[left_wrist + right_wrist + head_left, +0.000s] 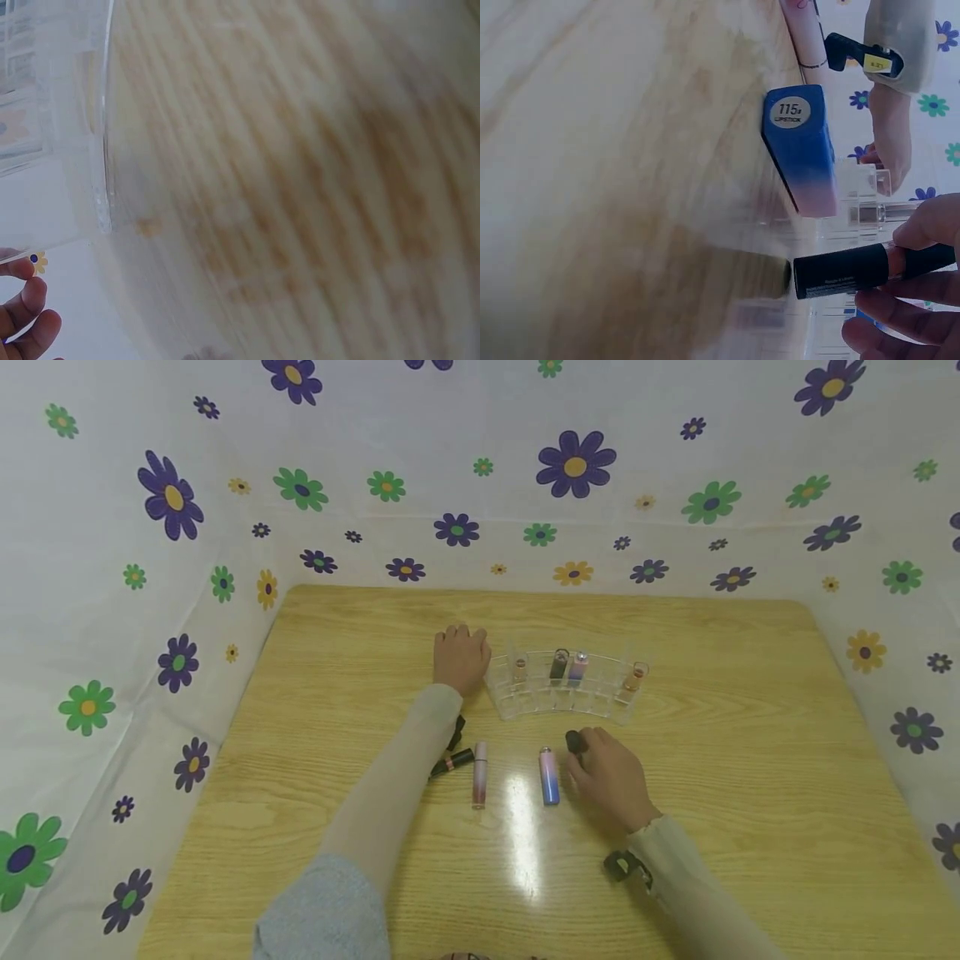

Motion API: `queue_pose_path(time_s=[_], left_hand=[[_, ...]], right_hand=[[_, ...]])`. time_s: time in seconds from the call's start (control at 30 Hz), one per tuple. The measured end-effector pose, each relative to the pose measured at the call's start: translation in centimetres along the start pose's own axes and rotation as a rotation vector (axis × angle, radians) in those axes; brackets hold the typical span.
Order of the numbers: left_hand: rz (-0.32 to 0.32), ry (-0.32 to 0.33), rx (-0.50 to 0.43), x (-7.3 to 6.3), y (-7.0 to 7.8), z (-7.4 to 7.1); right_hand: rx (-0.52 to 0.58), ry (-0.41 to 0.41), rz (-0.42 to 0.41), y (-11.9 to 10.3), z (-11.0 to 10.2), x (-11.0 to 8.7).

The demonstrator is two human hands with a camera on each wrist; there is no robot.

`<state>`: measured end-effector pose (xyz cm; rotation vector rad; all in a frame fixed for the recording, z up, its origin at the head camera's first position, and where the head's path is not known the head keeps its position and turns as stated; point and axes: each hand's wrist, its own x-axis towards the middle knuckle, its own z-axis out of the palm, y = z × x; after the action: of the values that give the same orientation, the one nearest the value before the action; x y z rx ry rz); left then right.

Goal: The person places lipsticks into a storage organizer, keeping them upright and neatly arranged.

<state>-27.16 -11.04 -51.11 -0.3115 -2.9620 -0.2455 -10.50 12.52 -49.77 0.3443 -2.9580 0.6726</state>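
My right hand (613, 778) pinches a black lipstick (844, 271) with a coppery band between thumb and fingers, low over the table in front of a clear display stand (562, 702). The lipstick's base end points down at the tabletop in the right wrist view. At the stand's left end is my left hand (459, 658), its fingers (34, 334) loosely bent and right at the stand's back corner. Several lipsticks stand in the back row, among them a dark one (559, 665) and a pink-and-blue one (577, 667).
A pink-to-blue lipstick (550, 777) lies left of my right hand, labelled 115 underneath. Beside it lies a pale pink lip gloss tube (480, 781). Another black lipstick (456, 760) is partly hidden by my left forearm. Flowered white cloth (480, 435) walls the wooden table (735, 693).
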Motion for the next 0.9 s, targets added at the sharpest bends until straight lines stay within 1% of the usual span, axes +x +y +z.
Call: queue_pose_path(time_s=[0.13, 0.3, 0.53, 0.77, 0.9], left_hand=[[-0.009, -0.005, -0.024, -0.1, 0.0, 0.0], [-0.013, 0.000, -0.029, -0.1, -0.2, 0.1], [-0.013, 0.005, -0.031, -0.1, -0.3, 0.4], [-0.013, -0.008, 0.001, 0.0, -0.2, 0.5], [-0.015, -0.016, 0.017, -0.1, -0.1, 0.4]], right_hand=[[0.009, 0.033, -0.029, -0.2, 0.1, 0.9], [0.034, 0.072, -0.066, -0.9, -0.2, 2.9], [0.102, 0.048, -0.089, -3.3, -0.5, 6.2], [0.120, 0.087, -0.127, -5.6, 0.0, 8.9], [0.124, 0.073, -0.106, -6.4, 0.7, 10.0]])
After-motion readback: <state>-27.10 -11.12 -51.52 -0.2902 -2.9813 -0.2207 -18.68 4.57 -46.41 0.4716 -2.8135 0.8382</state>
